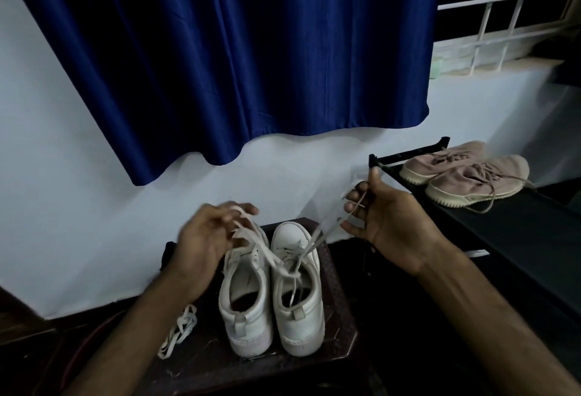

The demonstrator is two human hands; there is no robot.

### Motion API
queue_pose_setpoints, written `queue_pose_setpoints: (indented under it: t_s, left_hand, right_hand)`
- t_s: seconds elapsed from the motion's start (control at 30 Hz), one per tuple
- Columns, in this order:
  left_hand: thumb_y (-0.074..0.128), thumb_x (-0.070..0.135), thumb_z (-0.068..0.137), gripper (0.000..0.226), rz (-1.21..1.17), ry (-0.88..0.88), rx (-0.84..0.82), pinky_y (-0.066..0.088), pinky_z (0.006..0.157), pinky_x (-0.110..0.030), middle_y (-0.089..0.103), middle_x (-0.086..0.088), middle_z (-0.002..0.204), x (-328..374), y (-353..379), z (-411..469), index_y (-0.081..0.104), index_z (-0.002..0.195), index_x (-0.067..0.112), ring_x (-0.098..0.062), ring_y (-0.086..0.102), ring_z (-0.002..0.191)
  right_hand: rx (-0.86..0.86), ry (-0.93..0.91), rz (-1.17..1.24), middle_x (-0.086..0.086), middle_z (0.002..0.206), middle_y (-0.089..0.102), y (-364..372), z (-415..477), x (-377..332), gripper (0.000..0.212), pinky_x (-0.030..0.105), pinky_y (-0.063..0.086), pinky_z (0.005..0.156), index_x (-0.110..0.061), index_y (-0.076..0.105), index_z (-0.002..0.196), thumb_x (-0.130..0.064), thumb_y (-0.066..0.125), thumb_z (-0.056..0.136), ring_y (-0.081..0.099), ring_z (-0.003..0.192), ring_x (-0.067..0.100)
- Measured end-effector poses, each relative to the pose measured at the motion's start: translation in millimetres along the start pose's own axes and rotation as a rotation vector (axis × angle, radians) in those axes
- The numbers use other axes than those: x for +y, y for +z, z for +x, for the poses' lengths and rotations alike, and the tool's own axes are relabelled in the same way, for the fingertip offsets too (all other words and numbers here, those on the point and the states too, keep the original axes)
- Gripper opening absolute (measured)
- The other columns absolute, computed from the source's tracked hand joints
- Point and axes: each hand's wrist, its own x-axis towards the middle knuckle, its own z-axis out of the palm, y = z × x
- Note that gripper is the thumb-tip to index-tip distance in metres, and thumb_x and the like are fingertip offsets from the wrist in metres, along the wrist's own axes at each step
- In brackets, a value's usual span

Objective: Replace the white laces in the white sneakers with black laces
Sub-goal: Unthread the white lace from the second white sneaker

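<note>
Two white sneakers stand side by side on a dark stool [341, 329], heels toward me: the left sneaker [245, 298] and the right sneaker [298, 295]. A white lace [270, 257] runs from the right sneaker's eyelets up to both hands. My left hand [207, 238] holds one end of it in curled fingers above the left sneaker's toe. My right hand [380, 216] pinches the other end, raised up and to the right. A loose white lace [179, 332] lies on the stool's left side.
A black shoe rack [518, 238] at the right holds a pair of pink sneakers [462, 175]. A blue curtain [235, 49] hangs over the pale wall behind. A white window grille [509, 11] is at the upper right.
</note>
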Motion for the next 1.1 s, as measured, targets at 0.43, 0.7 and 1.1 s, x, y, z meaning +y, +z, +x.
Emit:
queue_pose_setpoints:
  t_s: [0.43,0.7,1.1]
  left_hand:
    - [0.058,0.04,0.09,0.022,1.855,0.248,0.31,0.046,0.062,-0.032,0.061,0.002,0.079,-32.4,-35.3,-3.7,0.056,0.081,0.021,-0.02,0.057,0.076]
    - [0.058,0.05,0.086,0.017,1.589,0.326,-0.046,0.046,0.081,-0.03,0.054,0.017,0.097,-47.6,16.0,2.6,0.059,0.094,0.035,-0.004,0.055,0.098]
    - [0.052,0.045,0.092,0.019,1.621,0.189,-0.103,0.045,0.09,-0.032,0.052,0.019,0.119,-56.5,18.9,12.9,0.065,0.105,0.039,-0.007,0.051,0.112]
  right_hand:
    - [0.235,-0.239,-1.075,0.004,0.059,0.061,-38.0,21.7,44.0,0.032,0.036,0.049,0.064,-0.006,0.059,0.071,-0.03,0.061,0.094,0.059,0.055,0.017]
    - [-0.138,-0.125,-1.574,0.002,0.067,0.063,-30.6,19.3,65.3,0.028,0.029,0.045,0.062,-0.018,0.063,0.066,-0.032,0.06,0.09,0.056,0.06,0.01]
    - [-0.326,-0.633,-1.346,0.0,0.104,0.07,-32.6,37.8,91.0,0.034,0.022,0.049,0.085,-0.021,0.073,0.109,0.0,0.059,0.086,0.064,0.099,0.014]
